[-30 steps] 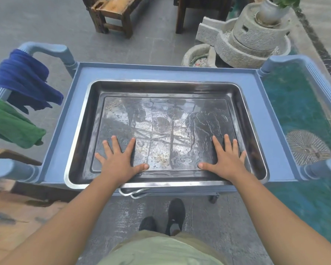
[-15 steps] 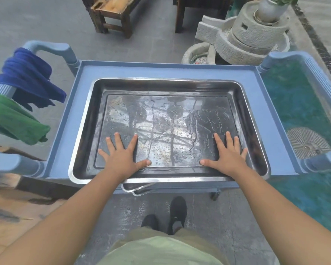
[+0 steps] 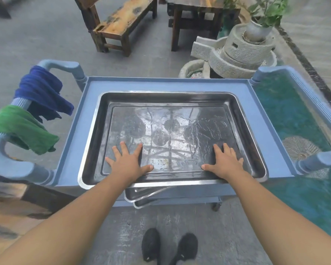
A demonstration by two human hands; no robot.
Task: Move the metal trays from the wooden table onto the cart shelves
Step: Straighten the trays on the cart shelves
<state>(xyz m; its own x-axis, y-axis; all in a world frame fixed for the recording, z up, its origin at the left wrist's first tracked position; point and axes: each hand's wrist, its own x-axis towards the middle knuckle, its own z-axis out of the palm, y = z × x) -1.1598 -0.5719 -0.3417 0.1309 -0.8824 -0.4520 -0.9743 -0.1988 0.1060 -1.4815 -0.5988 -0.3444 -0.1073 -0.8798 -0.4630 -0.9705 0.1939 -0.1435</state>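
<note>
A large wet metal tray (image 3: 172,100) lies on the top shelf of the blue cart (image 3: 168,85). My left hand (image 3: 128,161) presses flat on the tray's floor near its front left, fingers spread. My right hand (image 3: 225,161) lies flat on the floor near the front right. Both hands are empty. Below the top shelf, the corners of two more metal trays (image 3: 141,196) stick out from a lower shelf toward me.
A blue cloth (image 3: 40,92) and a green cloth (image 3: 21,129) hang on the cart's left handle (image 3: 11,165). A wooden bench (image 3: 122,22), a dark wooden table (image 3: 195,18) and a stone mill with a plant (image 3: 243,48) stand beyond the cart. A green pond (image 3: 294,134) lies to the right.
The view has risen a little, showing more of the bench, the mill and the lower trays. Both hands stay flat on the tray floor in about the same place.
</note>
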